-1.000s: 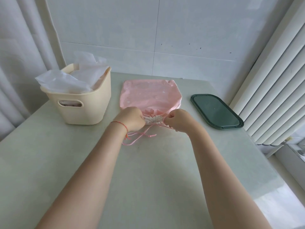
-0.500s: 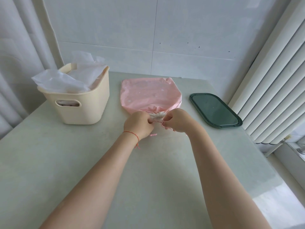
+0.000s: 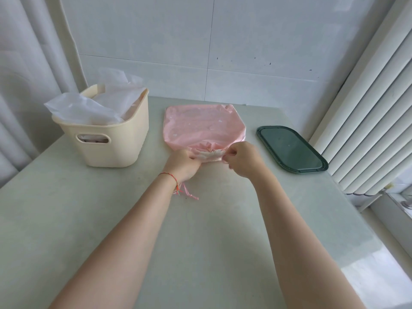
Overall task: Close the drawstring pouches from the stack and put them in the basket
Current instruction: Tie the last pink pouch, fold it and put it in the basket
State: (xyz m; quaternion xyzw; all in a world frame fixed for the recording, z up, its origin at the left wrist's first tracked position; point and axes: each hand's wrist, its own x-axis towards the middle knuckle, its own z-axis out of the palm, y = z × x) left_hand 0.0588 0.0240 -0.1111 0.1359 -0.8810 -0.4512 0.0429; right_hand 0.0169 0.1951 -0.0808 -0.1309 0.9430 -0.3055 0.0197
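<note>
- Both our left hand [image 3: 186, 162] and right hand [image 3: 242, 159] pinch the gathered mouth of the pink plastic drawstring pouch [image 3: 204, 128], frame centre.
- We judge it light, limp, slippery; grip the gathered neck.

A pale green table [image 3: 111, 219] carries a dark green tray [image 3: 289, 150] near its right edge — flat, oblong, with a raised rim. Behind the table stands a wall [image 3: 200, 41] of large white tiles. A white curtain [image 3: 26, 74] hangs left of the table — ribbed white blinds [image 3: 367, 108] hang to its right.
</note>
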